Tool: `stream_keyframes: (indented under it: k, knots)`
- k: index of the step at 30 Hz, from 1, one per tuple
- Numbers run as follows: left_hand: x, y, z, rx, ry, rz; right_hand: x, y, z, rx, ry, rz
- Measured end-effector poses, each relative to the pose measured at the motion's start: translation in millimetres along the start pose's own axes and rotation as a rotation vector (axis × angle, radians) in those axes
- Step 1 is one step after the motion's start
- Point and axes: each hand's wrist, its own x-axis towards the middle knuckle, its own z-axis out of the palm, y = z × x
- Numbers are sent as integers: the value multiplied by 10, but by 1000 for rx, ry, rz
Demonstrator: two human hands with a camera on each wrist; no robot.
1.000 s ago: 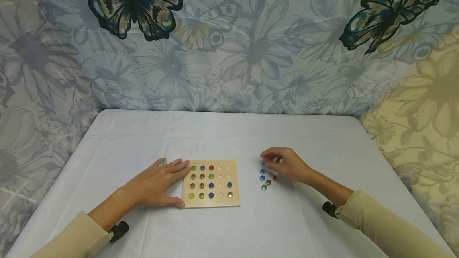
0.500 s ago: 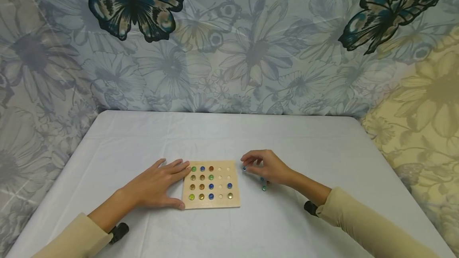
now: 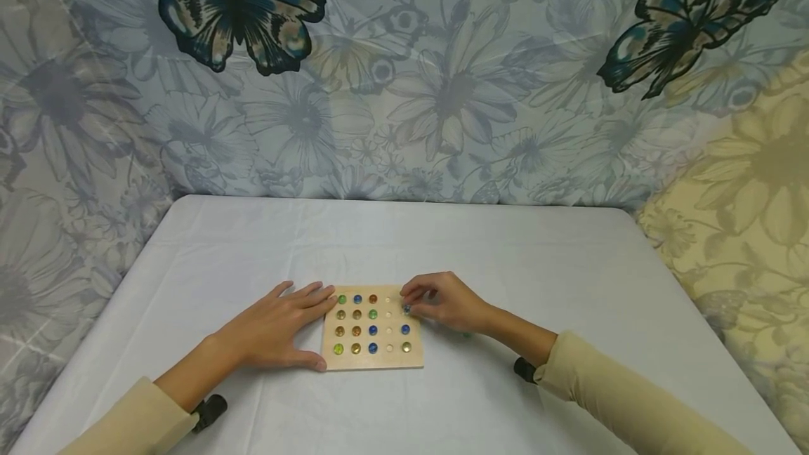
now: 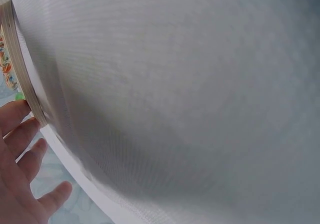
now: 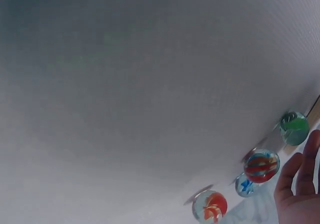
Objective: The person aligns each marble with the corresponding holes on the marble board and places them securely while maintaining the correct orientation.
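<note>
A wooden board [image 3: 397, 362] with rows of round hollows lies on the table, many of them filled with glass marbles. Fingers spread, my left hand [image 3: 281, 325] rests against its left edge; the left wrist view shows that hand [image 4: 20, 164] touching the board's side [image 4: 22, 68]. Over the board's right column, my right hand [image 3: 449, 300] pinches a bluish marble [image 3: 406, 308] at the second hollow from the back. Whether the marble touches the hollow cannot be told. The right wrist view shows this hand [image 5: 300, 194] with the pinched marble out of sight.
Loose marbles lie on the white cloth [image 3: 480, 399] right of the board, mostly hidden under my right hand in the head view. The right wrist view shows a green one [image 5: 295, 129], a red striped one [image 5: 261, 165], a blue one [image 5: 245, 185] and an orange one [image 5: 209, 206].
My right hand has carried the marble leftward from the loose marbles to above the board's right column. The left hand and the board have stayed in place.
</note>
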Motion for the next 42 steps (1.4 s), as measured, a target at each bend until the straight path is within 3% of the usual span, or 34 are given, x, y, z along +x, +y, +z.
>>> stream_keyframes:
  k: [11,19,30,42]
  knots:
    - [21,-9,13,10,4,-1,27,-37,24,-24,-14,14]
    - [23,-10,9,7,13,4,-28,-31,-158,-42,29,8]
    - [8,-24,38,1,0,-14,-486,276,-480,-72,90,109]
    - [3,-6,6,-9,10,6,-804,413,-580,-38,118,137]
